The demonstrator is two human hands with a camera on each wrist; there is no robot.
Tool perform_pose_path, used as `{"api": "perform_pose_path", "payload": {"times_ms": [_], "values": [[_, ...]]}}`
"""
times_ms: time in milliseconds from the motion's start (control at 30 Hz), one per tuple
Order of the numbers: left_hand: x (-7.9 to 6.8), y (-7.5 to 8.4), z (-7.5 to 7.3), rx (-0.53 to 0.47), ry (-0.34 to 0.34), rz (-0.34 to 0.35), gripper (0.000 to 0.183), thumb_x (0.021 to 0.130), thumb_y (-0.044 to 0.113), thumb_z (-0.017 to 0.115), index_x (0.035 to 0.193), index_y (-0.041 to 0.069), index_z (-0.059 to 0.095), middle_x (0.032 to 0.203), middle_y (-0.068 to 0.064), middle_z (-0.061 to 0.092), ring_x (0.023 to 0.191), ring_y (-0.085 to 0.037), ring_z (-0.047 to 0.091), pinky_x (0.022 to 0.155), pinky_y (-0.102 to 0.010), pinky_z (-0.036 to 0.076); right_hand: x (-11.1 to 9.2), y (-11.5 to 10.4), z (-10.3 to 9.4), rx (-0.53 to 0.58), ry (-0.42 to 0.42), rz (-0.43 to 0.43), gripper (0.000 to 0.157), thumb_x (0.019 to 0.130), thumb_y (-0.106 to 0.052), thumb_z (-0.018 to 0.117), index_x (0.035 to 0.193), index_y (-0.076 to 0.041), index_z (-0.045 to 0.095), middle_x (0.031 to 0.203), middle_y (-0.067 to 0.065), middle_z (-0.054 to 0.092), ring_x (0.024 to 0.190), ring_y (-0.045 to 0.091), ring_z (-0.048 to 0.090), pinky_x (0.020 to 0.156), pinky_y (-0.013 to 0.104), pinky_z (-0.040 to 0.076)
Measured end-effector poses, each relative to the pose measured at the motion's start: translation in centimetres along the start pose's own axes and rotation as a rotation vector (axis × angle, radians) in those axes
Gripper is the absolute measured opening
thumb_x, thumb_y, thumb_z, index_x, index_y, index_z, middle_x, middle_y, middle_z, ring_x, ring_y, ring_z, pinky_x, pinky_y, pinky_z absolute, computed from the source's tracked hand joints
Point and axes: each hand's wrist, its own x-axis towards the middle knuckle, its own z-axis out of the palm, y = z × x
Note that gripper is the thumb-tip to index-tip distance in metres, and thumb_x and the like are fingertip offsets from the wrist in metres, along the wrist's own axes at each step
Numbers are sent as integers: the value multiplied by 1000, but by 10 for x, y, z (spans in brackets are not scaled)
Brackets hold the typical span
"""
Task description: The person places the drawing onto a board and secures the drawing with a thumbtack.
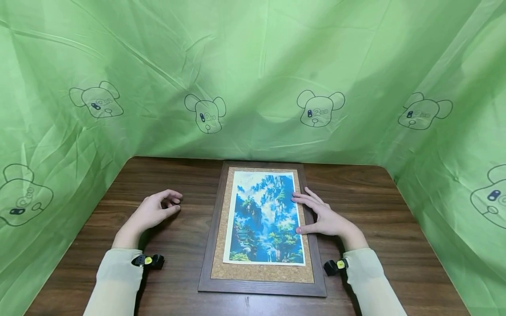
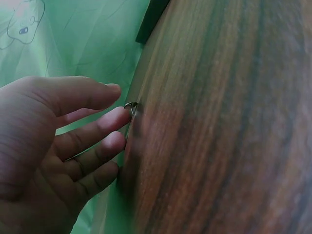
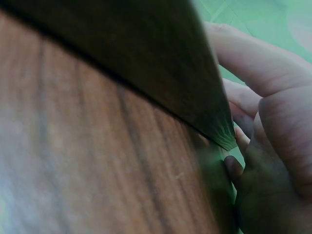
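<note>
Care with framed corkboard [image 1: 261, 273] and landscape print [image 1: 269, 219]

Your wood-grain tabletop [image 1: 363, 193] carries the framed corkboard near its middle, the top end lying close to the green cloth [image 1: 253, 44] behind. Judge it as stiff and the heavier item; if you must turn or lift it, take the dark frame [image 1: 261, 287] by its long sides, since cork probably dents and crumbles.

The landscape print lies face up on the cork, with a wider bare strip below it. It looks like thin paper: light, easily creased and likely to slide, as no fastening shows on its front. Handle it by the pale margins, at opposite edges, and press flat.

Your right hand [image 1: 326, 217] reaches over the right side, fingers and thumb spread, tips resting along the print's edge without pinching it. Your left hand [image 1: 156, 208] is beside the board, fingers loosely bent, with no grip visible.

By its fingertips is a small metal piece [image 2: 132, 106], too blurred to identify; you cannot tell whether they touch. Treat it as possibly sharp.
</note>
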Motion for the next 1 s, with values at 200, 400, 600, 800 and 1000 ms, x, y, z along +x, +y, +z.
{"api": "perform_pose_path", "payload": {"times_ms": [200,400,600,800,1000], "values": [[-1,-1,1,-3,-20,-18,25,100,14,80,125,12,77,106,0,74,91,-15,65,78,-29,51,1,1,0,-18,6,0,94,90,-47,91,168,-22,45,180,-3,28,169,36,-3,110,94,1],[-1,-3,1,-2,-34,-10,22,100,12,80,122,12,78,99,2,69,86,-15,64,76,-29,50,0,0,0,-17,4,3,94,90,-48,91,168,-22,45,180,-3,29,169,36,-3,110,94,1],[0,-4,2,10,-28,1,17,100,10,80,116,13,79,96,3,70,85,-15,64,75,-29,51,0,1,0,-20,11,-8,93,90,-46,91,167,-20,46,179,-1,29,169,37,-2,110,94,0],[0,-3,4,21,-10,2,12,99,9,80,109,14,80,92,3,70,83,-13,64,74,-29,51,0,-1,0,-14,13,-12,93,90,-46,91,167,-20,46,179,0,29,169,37,-2,111,93,0],[-1,-3,4,29,-7,5,11,98,8,82,105,17,80,92,4,69,83,-13,63,74,-30,51,-1,-2,0,-11,12,-11,93,90,-46,91,167,-20,45,180,0,29,169,37,-2,111,93,0]]}}
